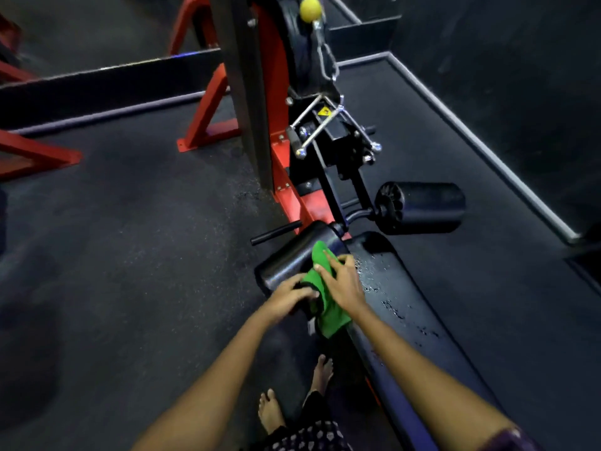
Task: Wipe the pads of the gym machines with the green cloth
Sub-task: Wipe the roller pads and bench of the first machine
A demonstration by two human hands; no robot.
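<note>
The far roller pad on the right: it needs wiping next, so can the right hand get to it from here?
Probably yes: the right hand faces open space toward the far roller pad.
</note>
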